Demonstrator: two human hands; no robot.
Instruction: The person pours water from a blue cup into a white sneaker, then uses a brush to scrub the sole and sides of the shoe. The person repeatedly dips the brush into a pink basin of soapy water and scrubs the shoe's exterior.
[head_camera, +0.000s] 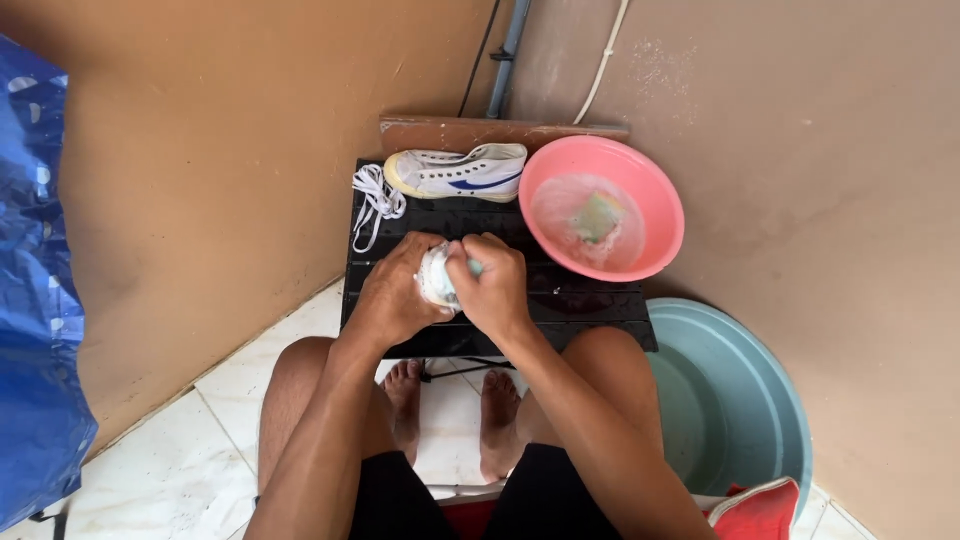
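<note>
My left hand (395, 295) grips a white shoe (436, 277) over a small black slatted table (600, 300). Only a small part of this shoe shows between my hands. My right hand (493, 285) closes on the shoe from the right, with something small and greenish at its fingertips. A second white sneaker (455, 172) with a blue stripe lies on its side at the table's far edge. White laces (376, 203) lie loose to its left.
A pink basin (660, 205) with soapy water and a green sponge (597, 218) sits on the table's right. A larger teal basin (735, 400) stands on the floor at right. Walls close in behind and right; blue plastic sheeting (35, 300) hangs at left. My bare feet rest under the table.
</note>
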